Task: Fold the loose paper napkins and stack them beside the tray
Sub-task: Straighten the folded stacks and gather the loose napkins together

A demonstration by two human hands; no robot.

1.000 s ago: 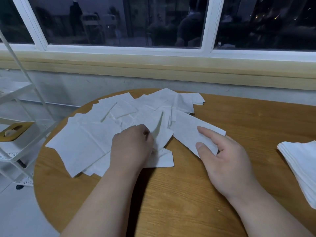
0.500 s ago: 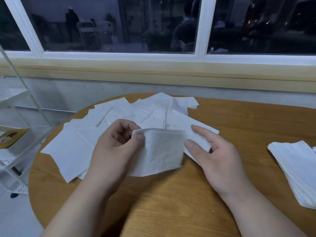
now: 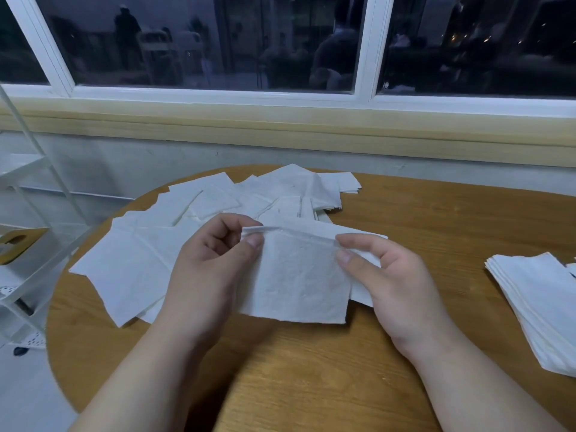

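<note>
A white paper napkin point(image 3: 297, 275) hangs in front of me above the round wooden table point(image 3: 311, 369). My left hand point(image 3: 208, 275) pinches its upper left corner between thumb and forefinger. My right hand point(image 3: 392, 285) pinches its upper right corner. Behind it several loose white napkins point(image 3: 134, 260) lie spread over the table's far left part. A stack of folded napkins point(image 3: 539, 304) sits at the table's right edge. No tray is in view.
A white wire shelf rack point(image 3: 21, 244) stands left of the table, with a yellow item point(image 3: 15, 247) on one shelf. A wall and a window sill point(image 3: 280, 126) run close behind the table.
My left hand lifted one napkin off the loose pile. My right hand left the table and took the napkin's other top corner, so both hands now hold it up.
</note>
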